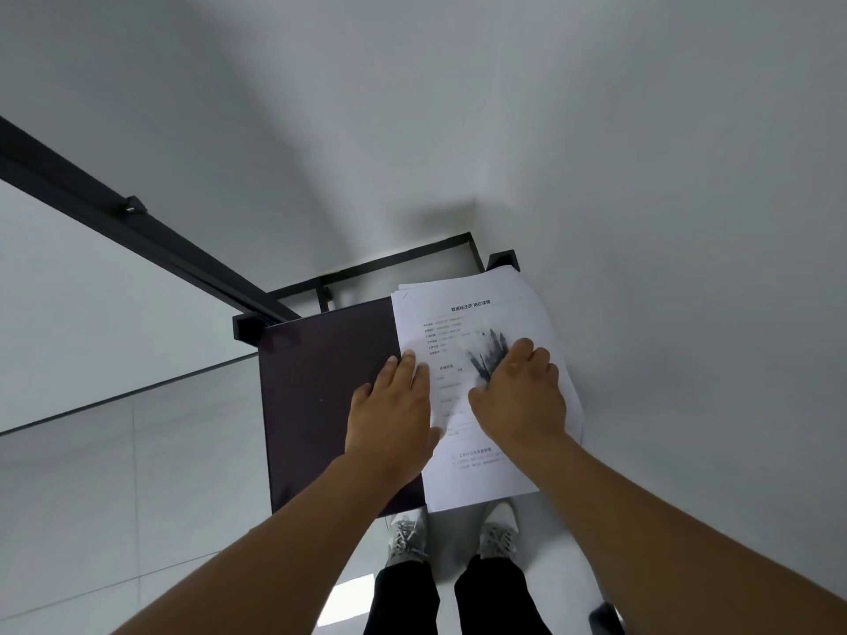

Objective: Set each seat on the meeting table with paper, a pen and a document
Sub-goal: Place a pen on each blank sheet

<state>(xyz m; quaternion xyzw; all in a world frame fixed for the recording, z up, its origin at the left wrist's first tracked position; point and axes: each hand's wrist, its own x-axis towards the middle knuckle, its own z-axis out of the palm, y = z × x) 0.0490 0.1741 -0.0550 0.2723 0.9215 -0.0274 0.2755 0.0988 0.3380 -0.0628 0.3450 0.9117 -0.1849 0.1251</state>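
So, quick rundown of what's in view, looking down from head height:

Where: standing at a small dark side table tucked into a white corner, not the meeting table, which isn't in view.

Documents: a stack of printed sheets sits on the right half of the tabletop, edges fanned a bit at the far corner, near end hanging past the table edge.

Pens: a blurry bunch of dark pens lies on top of the stack, roughly mid-page.

Left hand: flat, fingers straight, resting on the left edge of the stack where paper meets tabletop. Not gripping anything, more like pinning it down.

Right hand: fingers curled down over the near end of the pens. Looks like it's closing on them, but the blur means I can't tell if it's got a real hold.

Handling, my guess: loose sheets are light, floppy and slide on each other, so the fanned stack will skew if dragged by one corner. Better to square it up, then pinch a long edge with a thumb on top and fingers under that overhanging end. Pens are stiff but roll, so gather them as a bundle around the middle.

Progress: looks like the collecting stage, no seats set yet as far as I can see.
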